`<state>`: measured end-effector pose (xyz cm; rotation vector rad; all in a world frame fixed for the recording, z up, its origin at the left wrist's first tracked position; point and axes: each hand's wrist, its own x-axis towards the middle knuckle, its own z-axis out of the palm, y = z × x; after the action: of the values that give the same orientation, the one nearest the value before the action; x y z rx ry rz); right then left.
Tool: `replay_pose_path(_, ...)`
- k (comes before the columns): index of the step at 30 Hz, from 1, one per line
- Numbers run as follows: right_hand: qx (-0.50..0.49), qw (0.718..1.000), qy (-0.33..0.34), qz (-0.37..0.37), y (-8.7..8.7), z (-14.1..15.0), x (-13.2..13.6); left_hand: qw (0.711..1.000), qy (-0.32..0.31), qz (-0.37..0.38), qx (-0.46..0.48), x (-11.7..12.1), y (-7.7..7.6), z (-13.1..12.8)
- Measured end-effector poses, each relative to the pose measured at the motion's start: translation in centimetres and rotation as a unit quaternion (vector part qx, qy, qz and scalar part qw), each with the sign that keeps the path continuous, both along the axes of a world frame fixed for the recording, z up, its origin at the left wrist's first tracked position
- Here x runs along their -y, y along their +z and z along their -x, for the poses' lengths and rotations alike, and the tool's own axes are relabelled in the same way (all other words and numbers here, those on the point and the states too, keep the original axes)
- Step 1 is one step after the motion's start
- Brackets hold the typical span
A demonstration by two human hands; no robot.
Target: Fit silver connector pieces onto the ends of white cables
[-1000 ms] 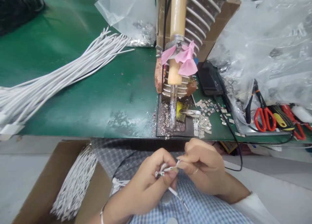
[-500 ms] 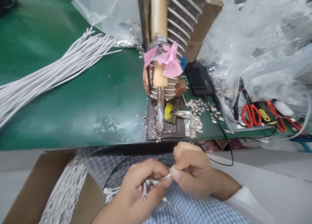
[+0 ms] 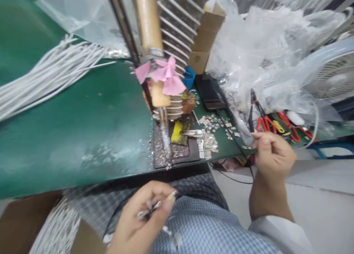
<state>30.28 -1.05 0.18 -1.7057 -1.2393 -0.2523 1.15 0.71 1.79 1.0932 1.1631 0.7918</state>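
My left hand (image 3: 138, 219) is closed around several short white cable ends (image 3: 151, 206), one of them pinched between thumb and forefinger with its tip sticking out. It is over my lap, below the table edge. My right hand (image 3: 272, 156) is off to the right, in front of the tools, with thumb and forefinger pressed together; whatever they may hold is too small to make out. Between and beyond the hands, a soldering iron with a wooden handle (image 3: 149, 21) hangs tip down in a stand, pink cloth (image 3: 168, 77) tied round it. Beneath is a yellow sponge (image 3: 177, 134).
Small flat silvery pieces (image 3: 208, 145) lie right of the sponge. Cutters (image 3: 252, 110), red-handled scissors (image 3: 267, 124) and a phone (image 3: 208, 93) lie farther right. A white cable bundle (image 3: 55, 73) is at left. A cardboard box (image 3: 24, 221) holds more cables.
My right hand has left the cable end at my left hand and moved right and up toward the tools. My left hand still holds the cables. The view has shifted to the right.
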Motion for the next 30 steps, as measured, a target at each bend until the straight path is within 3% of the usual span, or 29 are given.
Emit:
replay_pose_path(4,0.010,0.994,-0.109,0.000,0.4,-4.3,-0.4,0.998,-0.012,0.044,0.047,-0.2,-0.4,0.5)
replay_pose_path(7,0.058,0.953,-0.248,0.165,0.7,-7.5,-0.8,0.994,-0.057,0.044,0.079,-0.6,-0.9,1.0)
replay_pose_path(10,0.107,0.912,-0.263,0.296,1.0,-9.1,-0.9,0.992,-0.093,0.028,0.085,-0.8,-1.3,1.4)
replay_pose_path(13,0.091,0.898,-0.254,0.346,1.3,-9.3,-0.9,0.992,-0.099,0.006,0.077,-0.9,-1.2,1.4)
replay_pose_path(17,0.038,0.915,-0.271,0.297,1.3,-8.9,-0.9,0.993,-0.098,0.002,0.071,-0.9,-1.0,1.2)
replay_pose_path(20,-0.016,0.936,-0.279,0.213,1.2,-8.3,-0.9,0.996,-0.068,0.019,0.056,-0.6,-0.9,1.2)
replay_pose_path(24,-0.043,0.974,-0.190,0.114,1.2,-7.3,-0.3,0.999,-0.054,0.006,0.000,-0.5,-1.0,1.6)
replay_pose_path(30,-0.028,0.989,-0.076,0.125,1.9,-4.9,0.8,0.994,-0.054,-0.059,-0.074,-0.8,-1.4,1.5)
